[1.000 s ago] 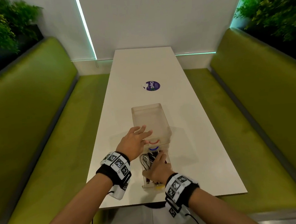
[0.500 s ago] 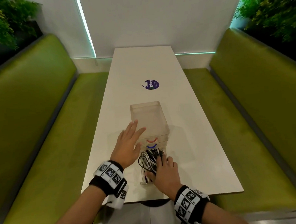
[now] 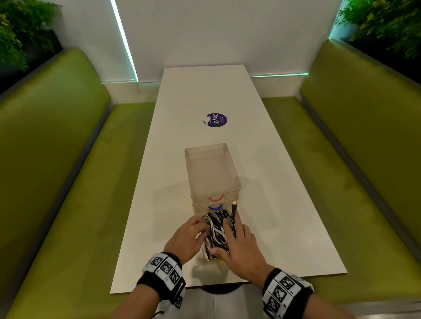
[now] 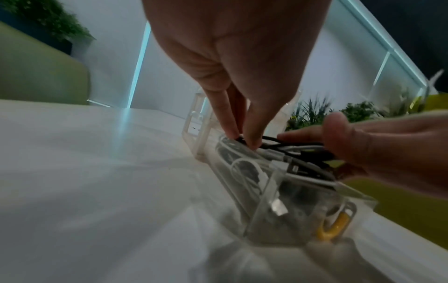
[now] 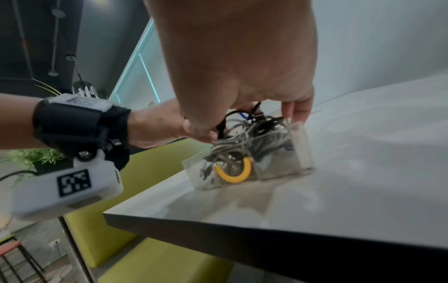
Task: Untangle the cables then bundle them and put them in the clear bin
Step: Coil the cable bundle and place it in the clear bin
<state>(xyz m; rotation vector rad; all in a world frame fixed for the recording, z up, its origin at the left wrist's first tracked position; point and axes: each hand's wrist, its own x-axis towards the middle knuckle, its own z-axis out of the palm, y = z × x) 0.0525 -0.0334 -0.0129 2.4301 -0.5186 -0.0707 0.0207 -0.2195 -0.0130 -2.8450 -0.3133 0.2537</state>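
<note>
A tangle of black and white cables (image 3: 218,229) fills a small clear bin (image 4: 290,210) with a yellow handle (image 5: 234,173) near the table's front edge. My left hand (image 3: 200,226) comes in from the left, its fingertips (image 4: 252,141) dug into a black cable at the top of the pile. My right hand (image 3: 232,240) lies over the tangle, thumb at the near side and fingers (image 5: 298,113) at the far right, gripping the bundle. One white plug (image 3: 234,205) sticks up behind the pile. A taller clear bin (image 3: 211,174) stands empty just beyond.
The white table (image 3: 278,217) runs away from me between two green benches (image 3: 57,195). A purple sticker (image 3: 216,119) lies further along it. The tall bin shows a red handle (image 3: 216,198) and a blue one (image 3: 215,207). The table's front edge (image 5: 266,235) is close under my wrists.
My left hand has left the tall bin and come back onto the cables. My right hand has shifted from the near side to lie spread over the tangle.
</note>
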